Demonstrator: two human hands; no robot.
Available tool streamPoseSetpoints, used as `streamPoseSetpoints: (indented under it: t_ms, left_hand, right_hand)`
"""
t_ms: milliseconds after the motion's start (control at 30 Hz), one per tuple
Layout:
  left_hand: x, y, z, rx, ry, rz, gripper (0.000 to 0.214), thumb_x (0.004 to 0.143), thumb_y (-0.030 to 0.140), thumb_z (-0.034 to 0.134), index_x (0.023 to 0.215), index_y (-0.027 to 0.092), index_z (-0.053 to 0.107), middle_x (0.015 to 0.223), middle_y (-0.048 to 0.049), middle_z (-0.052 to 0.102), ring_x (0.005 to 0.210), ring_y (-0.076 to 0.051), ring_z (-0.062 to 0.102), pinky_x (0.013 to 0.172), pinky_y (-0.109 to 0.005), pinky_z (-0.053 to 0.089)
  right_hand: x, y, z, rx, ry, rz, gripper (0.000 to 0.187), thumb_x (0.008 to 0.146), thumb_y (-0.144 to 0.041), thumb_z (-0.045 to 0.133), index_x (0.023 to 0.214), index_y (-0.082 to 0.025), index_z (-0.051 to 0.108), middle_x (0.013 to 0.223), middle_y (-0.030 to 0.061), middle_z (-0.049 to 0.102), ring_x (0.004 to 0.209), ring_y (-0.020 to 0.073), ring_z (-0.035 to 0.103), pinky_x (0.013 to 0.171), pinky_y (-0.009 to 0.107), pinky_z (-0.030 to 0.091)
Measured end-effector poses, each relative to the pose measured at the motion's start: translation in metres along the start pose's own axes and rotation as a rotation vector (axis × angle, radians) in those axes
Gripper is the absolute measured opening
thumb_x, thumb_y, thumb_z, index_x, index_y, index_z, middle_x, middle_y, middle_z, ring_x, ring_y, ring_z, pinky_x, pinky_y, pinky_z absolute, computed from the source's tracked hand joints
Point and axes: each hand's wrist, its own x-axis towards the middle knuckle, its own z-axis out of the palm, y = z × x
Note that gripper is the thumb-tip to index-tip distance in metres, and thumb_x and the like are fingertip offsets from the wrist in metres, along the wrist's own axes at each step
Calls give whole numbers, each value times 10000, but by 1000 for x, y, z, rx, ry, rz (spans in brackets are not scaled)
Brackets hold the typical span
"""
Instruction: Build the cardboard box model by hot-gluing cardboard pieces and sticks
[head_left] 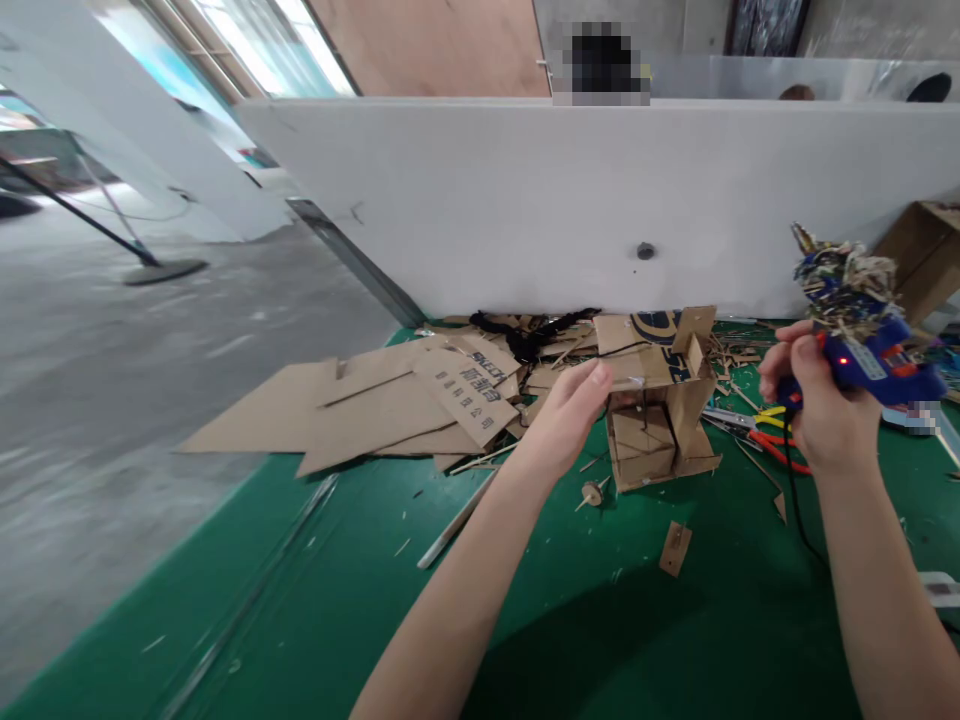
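Note:
My left hand is closed at the upper left edge of a small cardboard structure, thumb against it; some of its fingers are hidden. The structure is open at the front, with a flat printed top and a small upright piece at its right. My right hand grips a blue glue gun with a lit red light, raised over the table's right side. A tangled clump of strings and scraps sits against the glue gun. Before the structure lie a small round cardboard wheel on a stick and a cardboard rectangle.
Flat cardboard sheets are piled at the left of the green table. Scissors and red-handled pliers lie right of the structure. Behind stands a white partition; a cardboard box is at the far right.

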Motion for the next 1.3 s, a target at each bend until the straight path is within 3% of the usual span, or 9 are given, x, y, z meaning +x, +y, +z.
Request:
streamPoseSetpoints:
  t_ms: [100, 167, 267, 433, 600, 867, 1100, 1300]
  left_hand:
    - [-1, 8, -15, 169, -207, 46, 526, 744, 665, 722, 1006, 212, 770, 1073, -108, 745, 1187, -340, 619, 1013, -454, 509]
    - [-3, 11, -19, 255, -243, 66, 429, 759, 569, 760, 1039, 245, 774, 1117, -100, 734, 1210, -334, 602, 1005, -459, 517]
    - [-7, 7, -13, 324, -116, 66, 333, 798, 453, 759, 1081, 278, 766, 1141, -86, 724, 1153, -309, 623, 949, -452, 544]
    - [-11, -1, 7, 289, 54, 88, 218, 830, 415, 729, 970, 259, 787, 1129, -74, 717, 1115, -290, 621, 908, -415, 535]
    - [-9, -3, 14, 232, 113, 158, 236, 843, 414, 710, 983, 235, 775, 1122, -78, 702, 1096, -267, 613, 871, -379, 533]
    - [-10, -16, 14, 523, 182, 381, 144, 885, 346, 628, 877, 239, 724, 1017, -59, 666, 1029, -245, 584, 913, -409, 498]
    - [-18, -28, 15, 697, 199, 334, 131, 875, 306, 608, 783, 237, 671, 863, -57, 621, 917, -242, 562, 782, -379, 510]
    - [-25, -30, 13, 730, 162, 311, 142, 889, 301, 600, 786, 226, 662, 867, -63, 601, 923, -242, 573, 781, -369, 502]
  right_hand:
    - [0, -9, -9, 0, 17, -9, 285, 857, -513, 698, 882, -235, 639, 621, -35, 601, 475, 114, 538, 462, 276, 459]
    - [-1, -10, -10, -23, 24, -22, 308, 848, -534, 698, 877, -234, 637, 611, -36, 585, 471, 115, 528, 467, 282, 458]
    - [-2, -8, -8, -30, 3, -42, 320, 847, -546, 691, 879, -233, 634, 591, -45, 566, 471, 114, 517, 485, 285, 463]
    - [-7, -6, -2, -33, -76, 3, 281, 863, -504, 695, 900, -232, 637, 602, -51, 586, 494, 112, 548, 513, 274, 489]
    - [-11, -7, -1, -55, -101, -10, 259, 878, -488, 683, 900, -233, 650, 618, -46, 614, 497, 106, 563, 508, 261, 498]
    - [-12, -8, 8, -95, -104, 38, 311, 847, -537, 692, 877, -228, 673, 619, -28, 636, 497, 118, 575, 503, 274, 522]
    - [-14, -7, 8, -121, -128, 47, 305, 856, -524, 685, 898, -222, 682, 623, -24, 636, 507, 124, 587, 511, 284, 534]
    - [-15, -8, 8, -134, -129, 43, 296, 847, -505, 702, 897, -213, 687, 638, -20, 647, 522, 125, 598, 533, 283, 540]
